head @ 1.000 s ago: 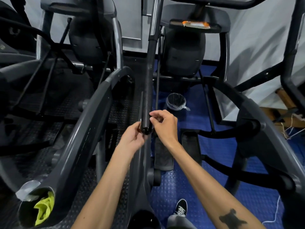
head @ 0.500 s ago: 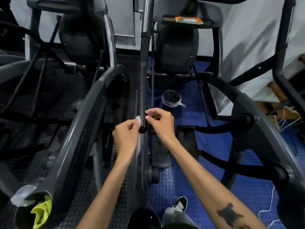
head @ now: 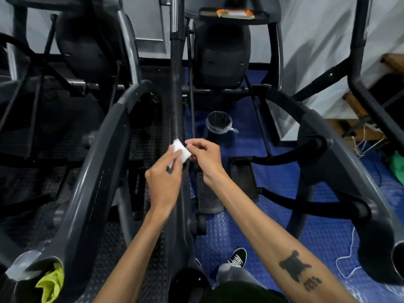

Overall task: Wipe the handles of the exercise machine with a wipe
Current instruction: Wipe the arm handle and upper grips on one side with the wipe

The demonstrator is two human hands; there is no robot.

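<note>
Pinching a small white wipe (head: 181, 150) between them, the left hand (head: 164, 178) and right hand (head: 205, 157) hold it at the near end of the black handle (head: 176, 88), which runs away toward the far wall; a lined bin (head: 219, 122) stands just right of it.

Blue studded floor (head: 240, 237), white wall (head: 317, 40), lined bin (head: 219, 123).
</note>
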